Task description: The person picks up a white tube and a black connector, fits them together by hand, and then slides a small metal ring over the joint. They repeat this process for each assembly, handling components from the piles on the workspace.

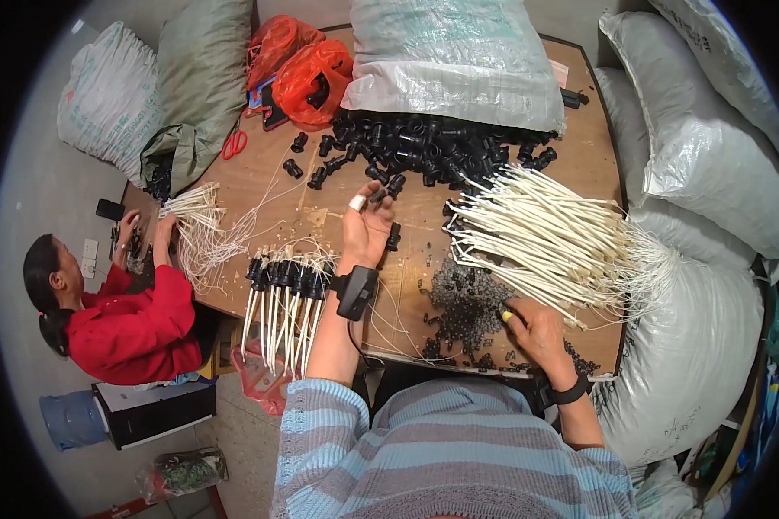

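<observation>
My left hand [368,227] is raised over the middle of the table, palm up, with its fingers curled round a black plastic socket [377,196]. A white wrap covers one fingertip. Just past those fingers lies the heap of black sockets [407,143]. My right hand [538,333] is at the right edge of a pile of small black and clear plastic pieces [467,303]. Its thumb, with a yellow band, and forefinger are close together; what they pinch is too small to make out. White-sleeved wires [545,233] lie bundled beyond it.
White wires with black sockets [286,290] hang over the near table edge, left of my left forearm. A co-worker in red [138,324] handles parts at the far left. Large sacks [459,69] stand at the back and right. Red scissors [234,145] lie near red bags [313,82].
</observation>
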Available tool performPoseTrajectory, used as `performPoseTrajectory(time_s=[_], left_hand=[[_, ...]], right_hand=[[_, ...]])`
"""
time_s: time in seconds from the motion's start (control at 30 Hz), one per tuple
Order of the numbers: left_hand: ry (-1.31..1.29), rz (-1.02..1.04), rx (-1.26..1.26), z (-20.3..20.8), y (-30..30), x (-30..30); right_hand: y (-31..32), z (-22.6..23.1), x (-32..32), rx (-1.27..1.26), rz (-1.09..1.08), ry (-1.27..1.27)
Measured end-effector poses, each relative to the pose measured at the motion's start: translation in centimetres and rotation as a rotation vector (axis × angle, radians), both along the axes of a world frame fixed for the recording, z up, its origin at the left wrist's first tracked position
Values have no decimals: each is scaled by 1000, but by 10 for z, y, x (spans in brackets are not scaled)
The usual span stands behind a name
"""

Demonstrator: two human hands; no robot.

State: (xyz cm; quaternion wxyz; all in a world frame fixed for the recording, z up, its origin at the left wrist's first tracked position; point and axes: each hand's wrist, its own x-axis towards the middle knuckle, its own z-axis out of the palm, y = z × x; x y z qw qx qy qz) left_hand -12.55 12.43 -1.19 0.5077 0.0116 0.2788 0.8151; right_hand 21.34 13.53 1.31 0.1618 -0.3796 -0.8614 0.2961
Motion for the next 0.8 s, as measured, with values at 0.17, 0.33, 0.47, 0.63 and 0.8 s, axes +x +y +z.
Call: performPoseTrajectory(time_s=[0.17,0.33,0.47,0.63,0.8], left_hand=[[79,-104,21,4,-51,19],[58,-166,-32,3,-134,83],[73,-280,-174,-7,-202,110],[-198,-37,-184,-45,-269,129],[-482,399,-429,-102,-313,125]], right_hand=[[1,0,4,6,-6,-23],[-11,-2,-10,61,107,141],[-33,13,-32,-28,277,43],[-65,12,-55,-68,462,21],[-95,11,-73,4,616,-35]])
